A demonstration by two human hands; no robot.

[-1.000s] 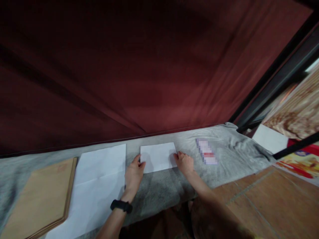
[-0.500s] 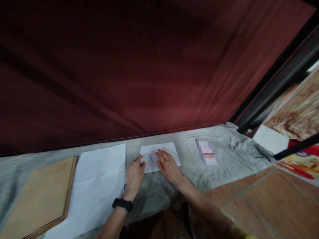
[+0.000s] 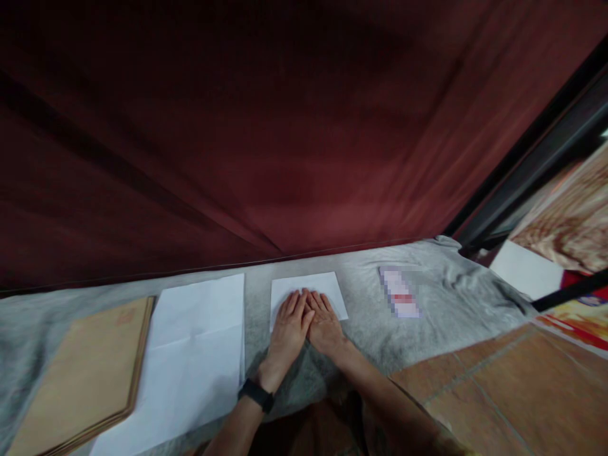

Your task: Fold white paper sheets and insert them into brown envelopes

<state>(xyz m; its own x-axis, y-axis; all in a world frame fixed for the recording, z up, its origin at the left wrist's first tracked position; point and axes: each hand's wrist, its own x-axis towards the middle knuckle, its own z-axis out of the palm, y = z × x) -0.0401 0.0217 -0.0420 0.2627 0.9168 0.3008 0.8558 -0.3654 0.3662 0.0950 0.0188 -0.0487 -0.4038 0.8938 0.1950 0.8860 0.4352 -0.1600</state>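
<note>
With the small white paper as the clock's centre, a single dark wristband (image 3: 257,396) sits nearest, at 7 o'clock, on the left wrist. Beyond it, two hands lie flat, the left hand (image 3: 289,326) and the right hand (image 3: 324,323) side by side and touching at the thumbs, fingers outstretched and close together, palms down; neither pinches anything. Both rest on the one small white paper (image 3: 304,281), whose far strip and right corner show past the fingertips; it lies flat on a grey cloth (image 3: 361,342). How many layers it has cannot be told.

It should be light, thin and bendy, quick to crease or slide on the fabric; its exposed right edge, at 3 o'clock, looks the best place to take hold, lightly, between thumb and finger.

At 8 o'clock lies larger white paper (image 3: 197,354), one crease across it, its sheets uncountable. Beside that, partly over it, is one stack of brown envelopes (image 3: 95,367); several edges show, too close to count. At 3 o'clock, well apart from the right hand, is one pixelated pinkish slip (image 3: 400,292). Tiled floor (image 3: 498,380) spreads at 4 o'clock. Farthest, at 12 o'clock, hangs one dark red curtain (image 3: 285,139).
</note>
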